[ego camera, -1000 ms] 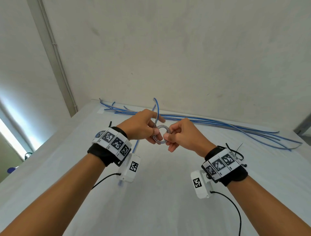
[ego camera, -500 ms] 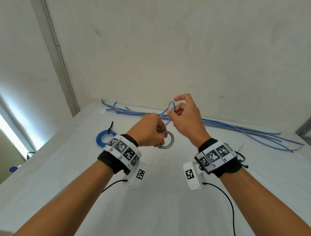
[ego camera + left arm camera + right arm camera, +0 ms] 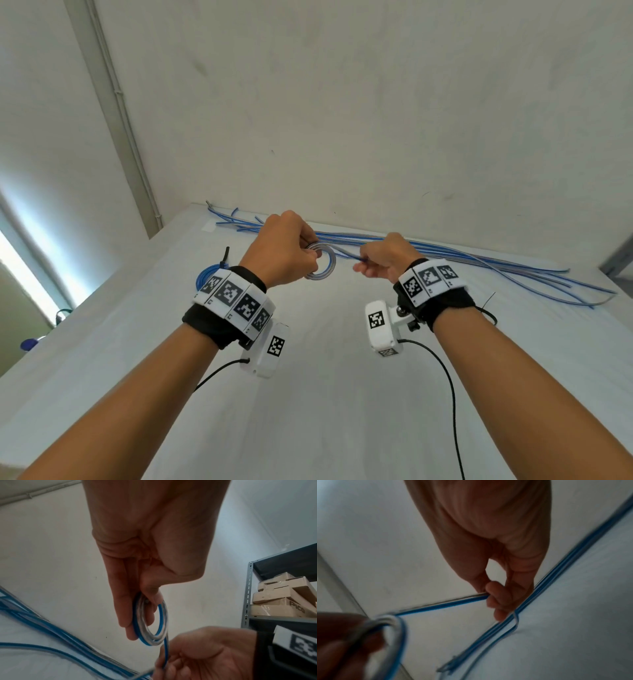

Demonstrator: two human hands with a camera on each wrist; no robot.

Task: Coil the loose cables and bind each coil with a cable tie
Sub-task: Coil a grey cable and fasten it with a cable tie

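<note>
My left hand (image 3: 291, 250) grips a small coil of blue-and-grey cable (image 3: 327, 265) above the white table; the left wrist view shows the fingers and thumb pinching the coil (image 3: 150, 622) at its top. My right hand (image 3: 383, 260) pinches the cable's free tail (image 3: 349, 255) just right of the coil, pulled out straight. In the right wrist view the tail (image 3: 445, 605) runs from the pinching fingertips (image 3: 494, 597) to the coil (image 3: 393, 628). Several loose blue-and-grey cables (image 3: 496, 267) lie along the table's far edge by the wall.
A coiled blue cable bound with a black tie (image 3: 205, 277) lies on the table left of my left wrist. A loose black cable tie (image 3: 488, 301) lies behind my right wrist. A metal shelf with cardboard boxes (image 3: 283, 599) stands to the right.
My right hand has come down from above the coil to its right side, drawing the tail out sideways. My left hand with the coil has risen and shifted slightly right.
</note>
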